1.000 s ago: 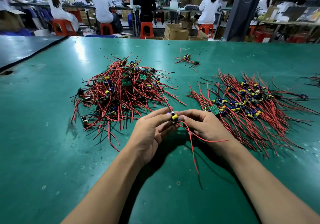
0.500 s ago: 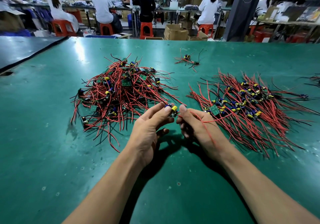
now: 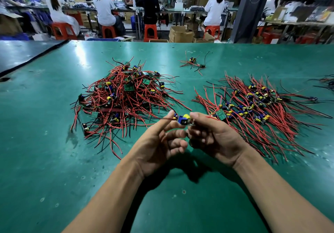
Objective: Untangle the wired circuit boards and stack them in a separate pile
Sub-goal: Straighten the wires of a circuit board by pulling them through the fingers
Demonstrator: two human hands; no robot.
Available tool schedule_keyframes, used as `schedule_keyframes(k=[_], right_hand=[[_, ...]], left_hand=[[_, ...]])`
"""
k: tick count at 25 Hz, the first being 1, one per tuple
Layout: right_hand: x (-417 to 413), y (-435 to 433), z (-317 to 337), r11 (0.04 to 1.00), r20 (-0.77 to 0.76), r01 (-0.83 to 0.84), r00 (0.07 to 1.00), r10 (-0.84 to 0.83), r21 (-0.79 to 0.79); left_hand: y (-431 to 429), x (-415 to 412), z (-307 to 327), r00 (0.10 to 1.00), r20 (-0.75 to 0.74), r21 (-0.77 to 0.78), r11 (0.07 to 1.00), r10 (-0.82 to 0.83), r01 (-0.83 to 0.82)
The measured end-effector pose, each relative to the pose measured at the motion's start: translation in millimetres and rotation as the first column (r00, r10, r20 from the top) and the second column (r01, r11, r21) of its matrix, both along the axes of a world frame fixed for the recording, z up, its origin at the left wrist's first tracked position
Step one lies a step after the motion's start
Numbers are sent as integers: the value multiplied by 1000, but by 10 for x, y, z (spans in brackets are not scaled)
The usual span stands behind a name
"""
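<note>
A tangled heap of circuit boards with red and black wires (image 3: pixel 124 99) lies left of centre on the green table (image 3: pixel 45 142). To the right spreads a flatter pile of sorted boards (image 3: pixel 258 110), wires fanned out. Between them, above the table, one small board with a yellow and blue part (image 3: pixel 184 120) is held up by both hands. My right hand (image 3: pixel 213 139) pinches the board from the right. My left hand (image 3: pixel 160 142) pinches the board's red wire end on the left, the other fingers loosely curled.
A few stray wired boards (image 3: pixel 194 64) lie farther back near the middle. More wires (image 3: pixel 325 82) show at the right edge. A dark mat (image 3: pixel 23 54) covers the far left. Beyond the table's far edge people sit on red stools at benches.
Both hands have risen off the table and turned palm-up with the board. Its wires, which trailed toward me before, now stretch to the left from my left fingers.
</note>
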State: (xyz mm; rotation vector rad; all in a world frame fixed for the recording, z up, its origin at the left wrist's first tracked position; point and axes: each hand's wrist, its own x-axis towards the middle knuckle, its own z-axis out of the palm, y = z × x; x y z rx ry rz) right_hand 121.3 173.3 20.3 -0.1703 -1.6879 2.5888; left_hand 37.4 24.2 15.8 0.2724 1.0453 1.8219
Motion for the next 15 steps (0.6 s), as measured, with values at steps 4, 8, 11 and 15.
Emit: schedule_keyframes(k=[4,8,11,15], right_hand=[[18,9,41,996,71,-30,997,24,85],[8,-10,22,992,90,10,996,-21,123],[-17,6,-19,991,86,30,995,-41,132],[-29,106,-74,991,56,35,998,-42,130]], left_hand=[[4,34,1,987,-98,-31,992,-125,123],[21,73,-41,992,-111,40,998,-53,58],[38,72,-65,993,-116,40,999,11,-6],[54,50,-90,983,-155,13,995,101,-100]])
